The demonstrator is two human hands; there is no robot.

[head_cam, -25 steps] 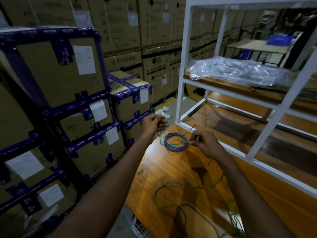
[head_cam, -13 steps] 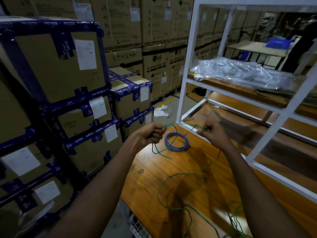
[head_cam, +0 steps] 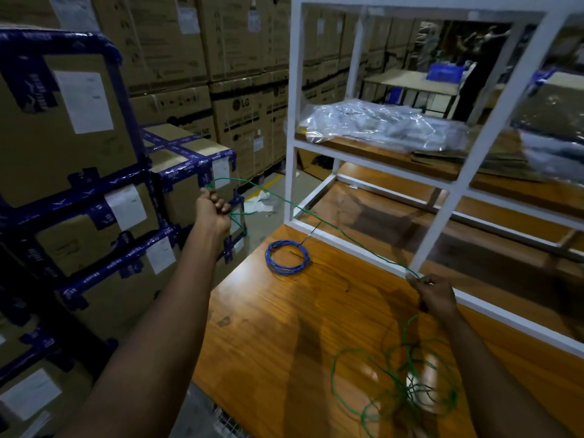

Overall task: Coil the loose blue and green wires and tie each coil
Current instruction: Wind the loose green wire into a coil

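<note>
Green wire (head_cam: 331, 227) stretches between left hand (head_cam: 212, 209) and right hand (head_cam: 433, 294).

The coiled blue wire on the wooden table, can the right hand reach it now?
Likely yes: the coiled blue wire lies uncovered on the wooden table, but the right hand pinches the thin green wire and must release it first.

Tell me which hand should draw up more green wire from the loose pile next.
Right, probably. The right hand pinches the green wire nearest the loose pile, which trails down from it; the left hand is far off, gripping the wire's other end.
</note>
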